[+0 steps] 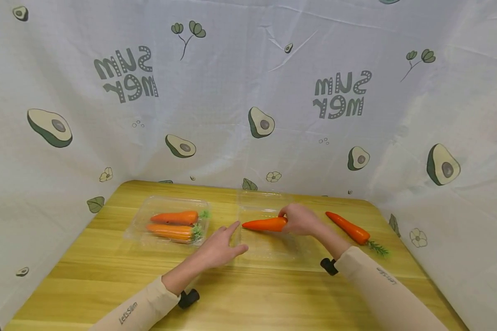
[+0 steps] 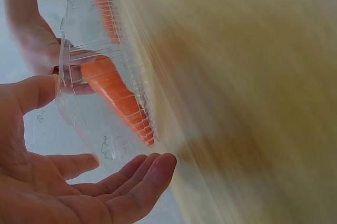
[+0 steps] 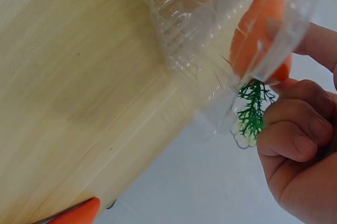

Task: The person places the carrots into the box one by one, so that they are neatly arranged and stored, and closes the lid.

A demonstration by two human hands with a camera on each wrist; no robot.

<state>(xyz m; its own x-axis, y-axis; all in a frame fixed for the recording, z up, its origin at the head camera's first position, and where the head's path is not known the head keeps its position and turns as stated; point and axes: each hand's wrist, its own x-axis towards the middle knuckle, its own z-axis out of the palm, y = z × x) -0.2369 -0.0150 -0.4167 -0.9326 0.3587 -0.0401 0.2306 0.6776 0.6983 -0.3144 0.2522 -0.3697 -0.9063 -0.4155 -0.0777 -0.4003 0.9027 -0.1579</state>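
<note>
An orange carrot [image 1: 265, 224] lies slanted in an open clear plastic box [image 1: 265, 250], tip toward the left. My right hand [image 1: 300, 219] pinches its thick end between thumb and fingers; the green top [image 3: 253, 105] hangs below them in the right wrist view. At the box's left side is my left hand [image 1: 219, 248], fingers spread and holding nothing. Its thumb [image 2: 37, 92] comes close to the box wall in the left wrist view; whether it touches, I cannot tell.
On the left, a second clear box [image 1: 142, 234] contains two carrots [image 1: 171, 231] with green tops. Another carrot [image 1: 348, 227] lies on the wooden table [image 1: 248, 294] to the right. A printed white curtain [image 1: 223, 101] hangs behind and beside the table.
</note>
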